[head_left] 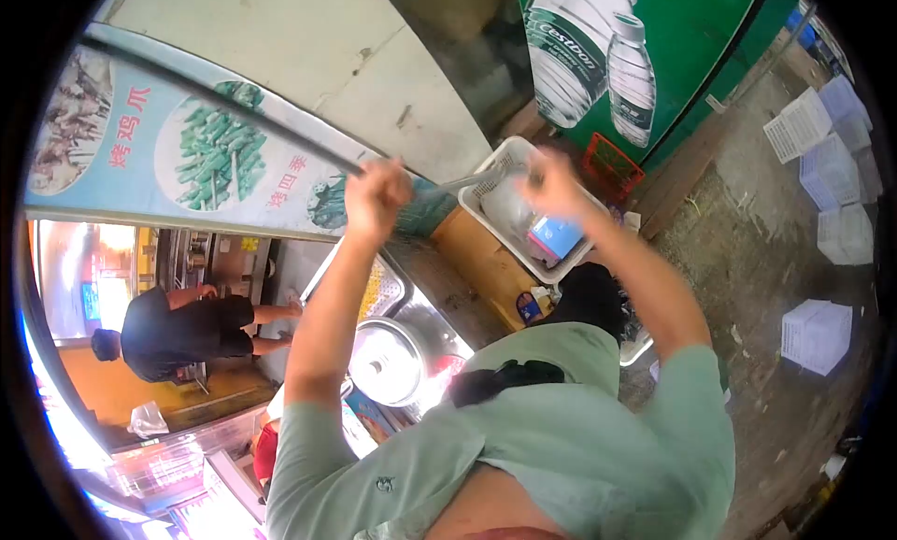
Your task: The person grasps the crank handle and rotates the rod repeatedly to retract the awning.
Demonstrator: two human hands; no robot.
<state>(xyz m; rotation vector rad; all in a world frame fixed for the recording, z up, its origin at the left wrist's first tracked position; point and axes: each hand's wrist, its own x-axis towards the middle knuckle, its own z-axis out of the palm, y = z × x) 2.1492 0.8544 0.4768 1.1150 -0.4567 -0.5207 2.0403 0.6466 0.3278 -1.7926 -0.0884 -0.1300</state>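
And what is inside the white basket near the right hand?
The white basket holds a blue packet and something like pale plastic. The right hand covers part of the interior; whatever lies beneath those contents cannot be seen.

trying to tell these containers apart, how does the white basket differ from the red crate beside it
Colour: the white basket is off-white; the red crate is orange-red.
Size: the white basket looks clearly larger in view than the red crate.
Contents: the white basket holds a blue pack; what the red crate holds, if anything, I can't make out.
Both look like plastic.
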